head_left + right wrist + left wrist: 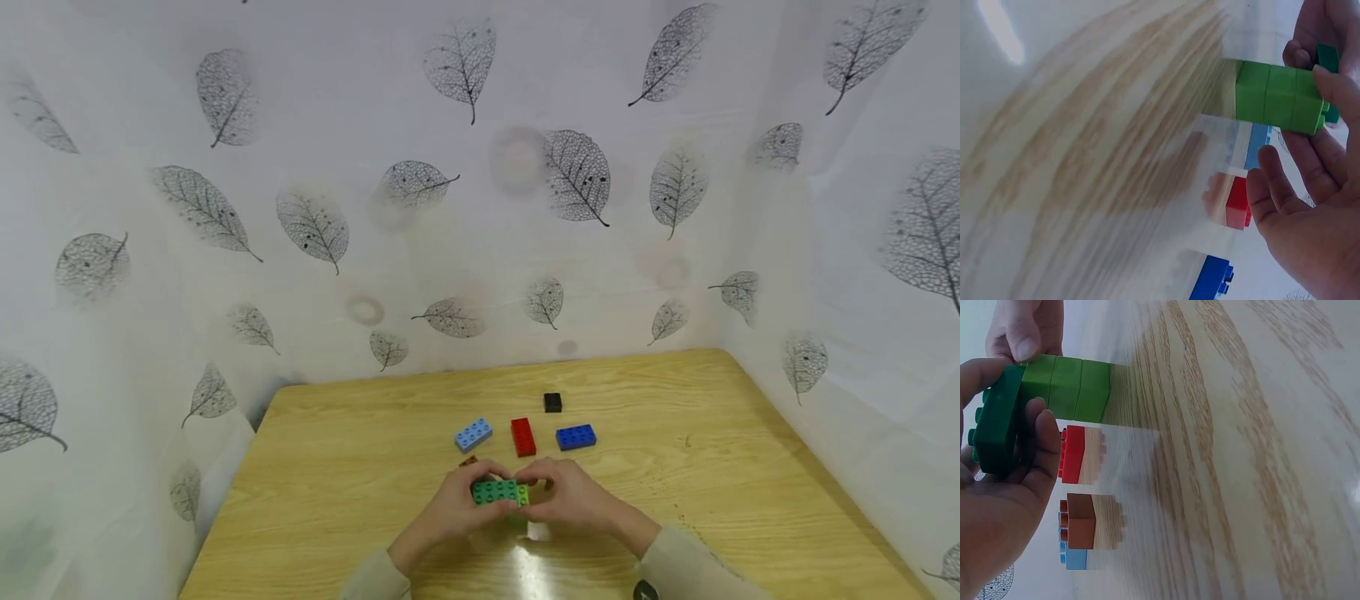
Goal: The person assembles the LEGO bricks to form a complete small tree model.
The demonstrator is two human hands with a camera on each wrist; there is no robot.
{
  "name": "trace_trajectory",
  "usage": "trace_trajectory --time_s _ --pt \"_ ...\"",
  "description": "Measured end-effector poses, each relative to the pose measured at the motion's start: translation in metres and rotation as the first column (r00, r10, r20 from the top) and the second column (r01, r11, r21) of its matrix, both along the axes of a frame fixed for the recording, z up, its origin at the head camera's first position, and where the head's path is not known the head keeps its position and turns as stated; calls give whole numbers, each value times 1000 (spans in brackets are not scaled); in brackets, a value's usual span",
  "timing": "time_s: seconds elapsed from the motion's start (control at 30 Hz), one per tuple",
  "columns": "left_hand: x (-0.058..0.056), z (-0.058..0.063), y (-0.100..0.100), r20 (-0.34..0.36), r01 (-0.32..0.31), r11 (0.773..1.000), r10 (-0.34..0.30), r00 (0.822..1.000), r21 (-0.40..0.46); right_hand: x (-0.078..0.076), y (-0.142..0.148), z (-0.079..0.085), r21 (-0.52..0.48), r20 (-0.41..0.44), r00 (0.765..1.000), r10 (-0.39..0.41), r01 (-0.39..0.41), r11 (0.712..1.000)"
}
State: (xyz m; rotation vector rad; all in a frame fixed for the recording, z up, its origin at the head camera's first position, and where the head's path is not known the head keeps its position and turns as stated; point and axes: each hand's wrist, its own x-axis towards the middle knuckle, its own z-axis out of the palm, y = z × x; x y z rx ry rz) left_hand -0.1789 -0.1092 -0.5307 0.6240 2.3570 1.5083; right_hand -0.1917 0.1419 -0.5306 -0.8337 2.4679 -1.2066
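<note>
A dark green toy brick (495, 492) with studs up is gripped by my left hand (453, 504), thumb on the near side and fingers on the far side. Three light green bricks (1065, 387) stand stacked on the table. In the left wrist view the dark green brick sits at the top of that stack and juts out to the left of it. My right hand (576, 493) pinches the upper part of the stack (1275, 94) between thumb and fingers. Its other fingers are loosely bent beside it.
Beyond my hands on the wooden table (337, 467) lie a light blue brick (473, 435), a red brick (523, 437), a blue brick (576, 437) and a small black brick (552, 402). A brown brick (1080, 520) is partly hidden behind my left hand in the head view. Leaf-patterned curtains surround the table.
</note>
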Motion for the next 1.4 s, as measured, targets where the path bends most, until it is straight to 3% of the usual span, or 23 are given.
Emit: trace_trajectory --time_s 0.1,0.27,0.5,0.67,0.9,1.13,1.4 --pt "-1 0 1 -3 -6 1000 6 1000 -7 -2 7 5 1 5 1000 -21 21 1000" --pt "-3 -3 0 -13 -8 999 8 1000 -31 -11 24 10 -8 -79 993 -91 91 996" --pt "-4 -6 -1 -17 2 999 -3 1000 -44 -28 47 8 -47 -200 946 -257 253 966" --pt "-3 -5 -1 4 -6 999 7 1000 -46 -39 58 7 -10 -257 915 -311 319 948" --pt "-1 -2 0 24 -9 1000 9 1000 -30 -50 67 0 19 -270 915 -300 317 948" --pt "0 1 0 36 -8 1000 9 999 -27 -57 69 -9 53 -228 932 -282 301 952" --pt "0 2 0 36 -5 999 6 999 -35 -61 69 -19 76 -206 935 -289 309 948"
